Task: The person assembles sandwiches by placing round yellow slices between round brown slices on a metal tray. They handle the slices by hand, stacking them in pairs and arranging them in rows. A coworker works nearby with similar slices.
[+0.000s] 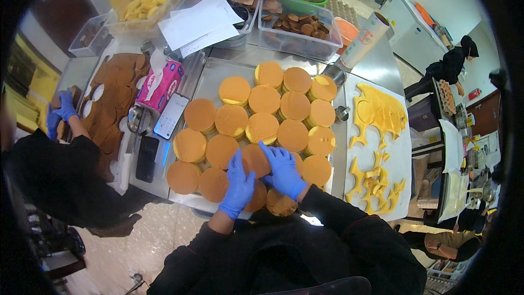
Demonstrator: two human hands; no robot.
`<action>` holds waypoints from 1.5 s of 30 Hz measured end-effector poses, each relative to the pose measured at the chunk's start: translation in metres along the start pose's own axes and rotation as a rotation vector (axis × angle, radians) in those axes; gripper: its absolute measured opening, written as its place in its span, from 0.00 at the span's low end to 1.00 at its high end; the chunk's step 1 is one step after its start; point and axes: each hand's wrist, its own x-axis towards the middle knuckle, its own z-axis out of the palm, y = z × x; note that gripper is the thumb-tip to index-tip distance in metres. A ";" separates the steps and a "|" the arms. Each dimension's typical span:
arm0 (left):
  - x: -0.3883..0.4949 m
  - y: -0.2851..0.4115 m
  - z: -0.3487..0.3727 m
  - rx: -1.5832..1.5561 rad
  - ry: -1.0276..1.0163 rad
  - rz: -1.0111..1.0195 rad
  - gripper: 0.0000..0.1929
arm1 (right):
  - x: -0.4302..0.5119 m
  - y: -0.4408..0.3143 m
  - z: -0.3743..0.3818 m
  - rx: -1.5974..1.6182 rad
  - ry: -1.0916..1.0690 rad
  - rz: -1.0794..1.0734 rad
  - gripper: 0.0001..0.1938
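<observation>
Both my hands wear blue gloves. Between them is a round of brown-topped sponge cake point(256, 160), with my left hand point(237, 186) at its left edge and my right hand point(285, 172) at its right. Beneath and around the hands, rows of round sponge cakes point(264, 99) stand in stacks on a metal tray point(213, 69). Their tops are brown and their visible sides yellow. A darker, rough-topped round point(281, 203) lies nearest my body, below my right hand. My fingers partly cover the rounds near them.
Yellow sponge offcuts point(376, 176) lie on a papered board at right. Left are phones point(171, 115), a tissue pack point(160, 84), brown sponge sheets point(112, 94) and a co-worker's gloved hands point(61, 110). Metal ring cutters point(342, 113) touch the tray's right side. A tub of brown pieces point(301, 35) stands behind.
</observation>
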 end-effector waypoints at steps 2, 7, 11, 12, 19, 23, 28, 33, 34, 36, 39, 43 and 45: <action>0.001 -0.001 0.001 -0.021 0.028 0.037 0.37 | 0.005 0.004 0.007 -0.020 0.021 -0.021 0.46; -0.002 0.005 0.008 0.149 0.091 0.060 0.37 | 0.011 0.005 0.018 -0.059 -0.005 0.004 0.46; -0.002 0.012 0.009 0.451 0.058 0.083 0.37 | 0.008 0.002 0.020 -0.104 0.006 -0.027 0.43; -0.001 0.012 0.008 0.544 0.015 0.062 0.37 | 0.005 0.002 0.020 -0.142 -0.028 -0.029 0.43; 0.008 0.018 0.014 0.787 -0.174 0.124 0.38 | -0.005 0.000 0.024 -0.334 -0.197 -0.020 0.39; 0.037 0.021 -0.014 0.842 -0.302 0.178 0.38 | -0.013 0.002 -0.003 -0.107 -0.104 -0.049 0.38; 0.171 0.012 -0.062 0.763 0.063 0.261 0.31 | -0.049 0.017 -0.058 0.248 0.149 -0.069 0.34; 0.259 -0.001 -0.038 0.776 0.083 0.284 0.24 | -0.091 0.037 -0.077 0.306 0.295 0.118 0.29; 0.269 -0.003 -0.033 0.831 0.058 0.289 0.23 | -0.099 0.042 -0.077 0.309 0.307 0.160 0.28; 0.279 -0.008 -0.031 0.758 0.016 0.241 0.20 | -0.118 0.051 -0.074 0.262 0.320 0.223 0.27; 0.276 -0.017 -0.026 0.764 0.090 0.314 0.16 | -0.146 0.064 -0.068 0.295 0.326 0.313 0.26; 0.265 -0.020 -0.025 0.782 0.214 0.408 0.15 | -0.170 0.077 -0.065 0.264 0.292 0.362 0.24; 0.267 -0.015 -0.025 0.824 0.172 0.392 0.15 | -0.176 0.082 -0.064 0.247 0.275 0.379 0.23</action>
